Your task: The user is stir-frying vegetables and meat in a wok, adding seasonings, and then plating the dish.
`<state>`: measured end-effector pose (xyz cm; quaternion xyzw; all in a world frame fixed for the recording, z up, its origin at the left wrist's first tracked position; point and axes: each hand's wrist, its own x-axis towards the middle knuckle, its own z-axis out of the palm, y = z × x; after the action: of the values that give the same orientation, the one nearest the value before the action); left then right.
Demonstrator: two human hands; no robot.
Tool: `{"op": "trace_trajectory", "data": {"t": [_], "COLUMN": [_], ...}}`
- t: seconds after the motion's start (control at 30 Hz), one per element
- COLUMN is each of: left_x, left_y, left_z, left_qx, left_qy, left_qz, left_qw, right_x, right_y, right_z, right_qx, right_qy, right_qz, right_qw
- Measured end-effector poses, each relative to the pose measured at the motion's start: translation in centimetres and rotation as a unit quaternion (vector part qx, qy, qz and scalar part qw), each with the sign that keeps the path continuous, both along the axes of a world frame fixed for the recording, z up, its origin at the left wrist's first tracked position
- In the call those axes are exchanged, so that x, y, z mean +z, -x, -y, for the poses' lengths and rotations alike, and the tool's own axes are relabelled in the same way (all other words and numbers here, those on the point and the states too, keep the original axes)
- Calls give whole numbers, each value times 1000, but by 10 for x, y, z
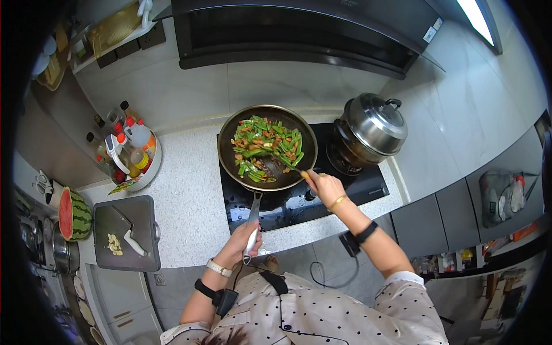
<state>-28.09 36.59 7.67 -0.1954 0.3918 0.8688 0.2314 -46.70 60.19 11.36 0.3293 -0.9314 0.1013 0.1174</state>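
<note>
My left hand (242, 242) grips the metal handle (254, 215) of a frying pan (308, 125) on the black cooktop (297, 213). Inside the pan lie chopped green peppers or beans with small browned pieces of what looks like meat (263, 142). My right hand (326, 188) is closed around the yellowish handle of a spatula (295, 167). Its dark shaft reaches over the pan's right rim, and its blade is among the greens, blurred and partly covered. Along the near side of the pan's floor, some dark surface shows between the pieces.
A lidded steel pot (375, 125) stands on the right burner. To the left, a white tray (153, 166) holds several bottles. A cutting board (138, 207) carries a knife (133, 241) and garlic pieces (114, 244), beside a cut watermelon (79, 215). Overhead is a range hood (280, 56).
</note>
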Motion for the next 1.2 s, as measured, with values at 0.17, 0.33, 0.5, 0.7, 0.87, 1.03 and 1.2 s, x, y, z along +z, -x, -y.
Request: {"op": "trace_trajectory", "data": {"t": [0.17, 0.33, 0.5, 0.7, 0.87, 1.03, 1.2], "left_x": [-3, -3, -2, -12, -13, -3, -3], "left_y": [1, -1, 3, 0, -2, 1, 1], "left_z": [1, 4, 5, 9, 9, 7, 8], "left_qx": [-10, -10, -31, -40, -35, -50, -43], "left_qy": [15, 19, 31, 13, 0, 6, 6], "left_qz": [8, 12, 25, 16, 16, 5, 8], "left_qw": [1000, 1000, 999, 999, 999, 999, 999], "right_x": [22, 47, 11, 101, 128, 21, 33], "right_y": [34, 57, 72, 10, -19, 4, 31], "right_z": [4, 1, 27, -4, -29, 12, 10], "right_qx": [-50, -62, -33, 62, 42, 25, -28], "right_qy": [0, 60, 88, -49, -102, -5, 21], "right_qz": [10, 38, 91, 101, 224, 54, 29], "right_qw": [999, 996, 991, 992, 968, 998, 999]}}
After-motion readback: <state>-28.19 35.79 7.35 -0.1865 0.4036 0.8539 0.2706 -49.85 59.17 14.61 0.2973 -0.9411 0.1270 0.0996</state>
